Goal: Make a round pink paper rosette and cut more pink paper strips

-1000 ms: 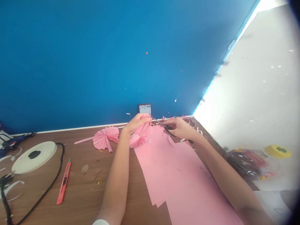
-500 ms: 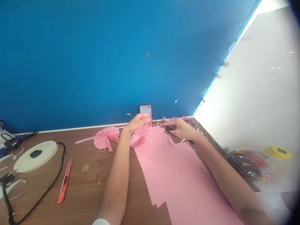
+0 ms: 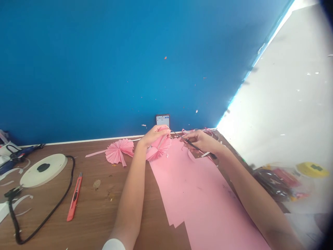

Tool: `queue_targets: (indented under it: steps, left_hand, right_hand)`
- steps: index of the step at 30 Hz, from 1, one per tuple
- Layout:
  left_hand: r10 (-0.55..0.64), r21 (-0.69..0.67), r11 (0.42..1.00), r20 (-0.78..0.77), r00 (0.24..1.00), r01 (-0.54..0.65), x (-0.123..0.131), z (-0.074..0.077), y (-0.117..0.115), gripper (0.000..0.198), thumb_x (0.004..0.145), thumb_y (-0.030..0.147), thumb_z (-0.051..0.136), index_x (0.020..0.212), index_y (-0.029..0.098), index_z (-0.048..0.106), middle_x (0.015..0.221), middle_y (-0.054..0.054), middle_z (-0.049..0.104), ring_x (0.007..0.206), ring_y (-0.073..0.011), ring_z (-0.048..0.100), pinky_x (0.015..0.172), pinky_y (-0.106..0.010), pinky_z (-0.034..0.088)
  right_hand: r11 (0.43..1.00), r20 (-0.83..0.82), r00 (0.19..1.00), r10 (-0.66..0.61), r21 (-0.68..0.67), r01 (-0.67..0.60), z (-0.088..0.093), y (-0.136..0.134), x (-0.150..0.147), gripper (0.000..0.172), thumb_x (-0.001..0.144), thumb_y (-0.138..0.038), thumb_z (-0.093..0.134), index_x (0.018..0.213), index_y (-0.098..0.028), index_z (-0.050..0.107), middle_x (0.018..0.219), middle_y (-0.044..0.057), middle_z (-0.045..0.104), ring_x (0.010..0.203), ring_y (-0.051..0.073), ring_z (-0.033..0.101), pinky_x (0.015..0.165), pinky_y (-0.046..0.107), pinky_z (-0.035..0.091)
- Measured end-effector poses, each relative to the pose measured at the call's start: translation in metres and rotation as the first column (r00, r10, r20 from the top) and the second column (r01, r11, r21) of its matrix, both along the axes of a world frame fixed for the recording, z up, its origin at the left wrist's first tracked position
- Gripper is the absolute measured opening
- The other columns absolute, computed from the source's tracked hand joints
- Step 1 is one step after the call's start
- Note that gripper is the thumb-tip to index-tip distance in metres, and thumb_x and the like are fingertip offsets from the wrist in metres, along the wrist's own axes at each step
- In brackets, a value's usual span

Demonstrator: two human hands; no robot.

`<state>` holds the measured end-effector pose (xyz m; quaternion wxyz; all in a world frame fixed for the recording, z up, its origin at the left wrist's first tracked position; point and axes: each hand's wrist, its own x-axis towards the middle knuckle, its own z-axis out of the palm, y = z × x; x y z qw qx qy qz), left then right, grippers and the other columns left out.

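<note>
Pink pleated fan (image 3: pixel 161 151) sits toward the far side of the counter (image 3: pixel 96 205), just below the fingertips of the left hand (image 3: pixel 154 135). Nearest of all, a white cuff (image 3: pixel 113 244) shows on the left forearm, and broad pink sheets (image 3: pixel 187 187) spread between the two forearms. To their left lies a red cutter (image 3: pixel 75 198), its metal end pointing away from the person; a black cable (image 3: pixel 15 222) curves beside it, and a cream disc (image 3: pixel 53 173) lies past that. Farther on, a second fan (image 3: pixel 117 152) rests just left of the left wrist, which hides whether the two fans join.

The left grip is a pinch on the first fan's far edge, and from there the paper runs back toward the person and slightly leftward along its long axis. The right hand (image 3: pixel 201 141) has its grip around the dark handles of the scissors (image 3: pixel 193 144), whose blades slant away and leftward. I judge their tip the key point: it is just beside the left fingertips, contact with the paper too small to tell. The fan thus lies left of the right grip, with the left hand nearer. Beyond, a phone (image 3: pixel 162 119) stands against the blue wall (image 3: pixel 104 69)
</note>
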<state>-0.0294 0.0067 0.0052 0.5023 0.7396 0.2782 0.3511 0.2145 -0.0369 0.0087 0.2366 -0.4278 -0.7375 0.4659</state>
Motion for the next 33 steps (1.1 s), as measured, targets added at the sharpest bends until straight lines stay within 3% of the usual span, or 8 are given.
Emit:
queue_targets:
  steps: [6,16,21,25,28,31,33]
  left_hand:
    - [0.015,0.020,1.000,-0.005,1.000,-0.015,0.000,0.001,-0.001,0.027,0.084,0.035,0.052,0.073,0.013,0.062,0.078,-0.004,0.060,0.081,-0.0152,0.057,0.084,-0.028,0.040]
    - [0.026,0.015,1.000,0.000,1.000,-0.026,-0.002,-0.002,0.001,0.030,0.083,0.038,0.052,0.071,0.013,0.064,0.079,-0.005,0.059,0.081,-0.0156,0.057,0.085,-0.029,0.041]
    - [0.005,-0.001,1.000,0.043,0.999,-0.005,-0.006,-0.002,0.001,0.026,0.082,0.035,0.055,0.071,0.013,0.063,0.077,-0.004,0.060,0.081,-0.0163,0.058,0.085,-0.030,0.041]
    - [-0.025,-0.020,0.999,0.152,0.988,0.028,-0.007,-0.002,0.001,0.024,0.083,0.032,0.055,0.071,0.013,0.063,0.075,-0.004,0.061,0.080,-0.0163,0.058,0.084,-0.031,0.042]
    - [-0.026,-0.008,1.000,0.183,0.983,0.028,-0.006,-0.001,0.000,0.023,0.083,0.032,0.055,0.072,0.014,0.062,0.075,-0.004,0.061,0.079,-0.0156,0.058,0.083,-0.031,0.042]
    - [0.004,-0.013,1.000,0.135,0.991,-0.003,-0.006,0.001,-0.002,0.024,0.082,0.035,0.056,0.074,0.014,0.063,0.078,-0.005,0.063,0.079,-0.0158,0.058,0.082,-0.030,0.043]
    - [0.046,-0.032,0.999,0.099,0.994,-0.043,-0.006,0.002,-0.003,0.025,0.082,0.037,0.056,0.076,0.014,0.064,0.080,-0.006,0.065,0.079,-0.0163,0.059,0.081,-0.030,0.043]
  right_hand:
    - [0.986,-0.139,0.990,-0.011,-0.168,-0.013,0.000,0.000,-0.002,0.047,0.069,-0.036,0.073,0.109,-0.013,0.066,0.051,-0.004,0.058,0.036,0.005,0.043,0.038,0.018,0.032]
    - [0.884,-0.324,0.946,0.003,-0.442,-0.154,-0.011,0.006,-0.002,0.040,0.073,-0.029,0.069,0.111,-0.015,0.063,0.051,-0.005,0.056,0.036,0.003,0.038,0.037,0.016,0.027]
    - [0.845,-0.422,0.907,0.005,-0.483,-0.229,-0.012,0.003,-0.007,0.044,0.077,-0.028,0.067,0.118,-0.016,0.058,0.050,-0.008,0.052,0.035,0.002,0.031,0.044,0.018,0.035]
    - [0.856,-0.485,0.873,0.048,-0.431,-0.286,-0.011,-0.002,-0.015,0.052,0.078,-0.029,0.066,0.127,-0.018,0.052,0.048,-0.009,0.050,0.035,0.003,0.028,0.046,0.020,0.036]
    - [0.892,-0.526,0.850,-0.009,-0.388,-0.231,-0.012,-0.004,-0.020,0.051,0.078,-0.031,0.065,0.126,-0.018,0.052,0.050,-0.009,0.051,0.036,0.003,0.028,0.046,0.021,0.035]
    - [0.935,-0.586,0.795,-0.156,-0.347,-0.072,-0.016,0.003,-0.020,0.047,0.078,-0.035,0.066,0.120,-0.019,0.054,0.053,-0.009,0.049,0.039,0.004,0.031,0.049,0.021,0.037]
    - [0.944,-0.559,0.800,-0.221,-0.328,0.031,-0.022,0.010,-0.018,0.047,0.074,-0.036,0.070,0.116,-0.020,0.054,0.058,-0.007,0.053,0.044,0.006,0.041,0.051,0.022,0.039]
